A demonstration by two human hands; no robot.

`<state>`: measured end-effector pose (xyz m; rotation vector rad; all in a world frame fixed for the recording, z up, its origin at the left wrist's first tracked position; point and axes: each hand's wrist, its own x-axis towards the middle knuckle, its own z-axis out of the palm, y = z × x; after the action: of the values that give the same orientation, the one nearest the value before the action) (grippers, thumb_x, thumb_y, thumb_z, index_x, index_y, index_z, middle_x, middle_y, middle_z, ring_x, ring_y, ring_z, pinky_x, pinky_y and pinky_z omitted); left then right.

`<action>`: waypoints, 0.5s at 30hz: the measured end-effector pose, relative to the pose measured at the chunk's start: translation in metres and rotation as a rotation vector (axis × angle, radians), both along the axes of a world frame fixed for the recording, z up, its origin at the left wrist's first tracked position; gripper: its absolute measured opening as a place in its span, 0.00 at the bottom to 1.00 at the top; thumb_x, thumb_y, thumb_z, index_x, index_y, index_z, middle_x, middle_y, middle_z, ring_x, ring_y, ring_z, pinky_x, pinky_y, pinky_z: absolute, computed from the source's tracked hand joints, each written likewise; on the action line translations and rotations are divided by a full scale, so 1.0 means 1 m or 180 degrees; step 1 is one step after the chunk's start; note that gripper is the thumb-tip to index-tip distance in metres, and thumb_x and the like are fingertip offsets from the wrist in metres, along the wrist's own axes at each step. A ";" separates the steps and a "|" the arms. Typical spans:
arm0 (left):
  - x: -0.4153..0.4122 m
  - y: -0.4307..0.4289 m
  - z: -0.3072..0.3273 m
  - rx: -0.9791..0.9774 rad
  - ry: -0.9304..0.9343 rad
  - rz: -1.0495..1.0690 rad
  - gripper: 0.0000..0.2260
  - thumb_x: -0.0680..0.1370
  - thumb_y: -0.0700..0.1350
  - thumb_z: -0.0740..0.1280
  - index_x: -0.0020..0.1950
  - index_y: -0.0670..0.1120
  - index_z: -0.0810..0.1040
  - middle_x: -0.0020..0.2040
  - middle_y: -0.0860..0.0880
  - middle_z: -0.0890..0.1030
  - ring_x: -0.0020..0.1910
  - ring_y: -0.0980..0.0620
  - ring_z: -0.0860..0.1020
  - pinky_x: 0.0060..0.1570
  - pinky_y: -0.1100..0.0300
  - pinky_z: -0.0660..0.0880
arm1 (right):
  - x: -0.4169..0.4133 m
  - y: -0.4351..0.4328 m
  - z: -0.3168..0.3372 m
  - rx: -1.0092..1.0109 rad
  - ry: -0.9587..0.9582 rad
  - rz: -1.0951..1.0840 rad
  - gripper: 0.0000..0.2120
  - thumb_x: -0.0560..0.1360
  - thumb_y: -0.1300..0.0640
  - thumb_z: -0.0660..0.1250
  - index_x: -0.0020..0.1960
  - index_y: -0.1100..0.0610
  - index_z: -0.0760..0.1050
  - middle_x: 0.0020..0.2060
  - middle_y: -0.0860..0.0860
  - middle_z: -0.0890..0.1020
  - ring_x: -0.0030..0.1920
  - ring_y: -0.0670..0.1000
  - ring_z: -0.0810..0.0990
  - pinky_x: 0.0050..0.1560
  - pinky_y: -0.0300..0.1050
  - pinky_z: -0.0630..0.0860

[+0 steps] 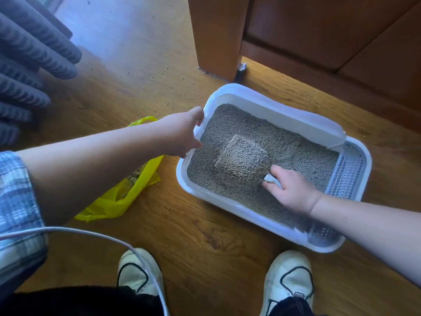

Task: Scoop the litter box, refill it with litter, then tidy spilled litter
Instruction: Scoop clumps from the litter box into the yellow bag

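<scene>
Floor: wooden boards (205,229) fill the view. The broadest open stretch runs from the litter box's left end up towards the far left; a narrower strip lies between the box's near rim and the shoes.
Cabinet: brown wooden furniture (319,30) closes off the far right. Its leg (214,37) comes down near the box's far left corner, and a thin band of floor separates its base from the box's long far side.
Grey fabric: a ribbed grey cover (27,65) bounds the floor at the far left edge.
Litter box: a white tray (273,108) sits slantwise on the floor, with a grated step (346,172) at its right end.
Litter: grey granules (296,149) cover the tray floor up to the grate.
Yellow bag: a crumpled plastic bag (114,201) lies on the floor just beside the box's left end, partly under the left forearm, with some litter inside.
Shoes: a white pair, left (139,270) and right (289,277), stand near the box's near rim.
Scoop: the scoop (241,163) is over the middle of the tray, heaped with litter.
Left hand: it (182,133) grips the tray's left rim, thumb on top.
Right hand: it (291,190) is closed round the scoop's white handle.
Cable: a white cord (91,234) curves across the near left.
Spilled grains: scattered specks (170,107) dot the floor left of the box.
</scene>
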<state>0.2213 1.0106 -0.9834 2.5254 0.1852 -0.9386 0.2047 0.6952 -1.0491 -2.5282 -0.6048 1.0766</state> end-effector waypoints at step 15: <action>0.000 0.001 -0.002 -0.0014 -0.0023 0.0068 0.17 0.76 0.45 0.72 0.55 0.51 0.64 0.45 0.44 0.83 0.30 0.46 0.83 0.37 0.45 0.82 | 0.017 -0.004 0.010 -0.0071 -0.0050 -0.0065 0.14 0.80 0.44 0.62 0.41 0.52 0.67 0.35 0.49 0.77 0.36 0.52 0.76 0.42 0.53 0.76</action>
<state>0.2209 1.0118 -0.9857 2.5176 0.2072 -0.9204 0.2218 0.6907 -1.0390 -2.5586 -0.5730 1.0631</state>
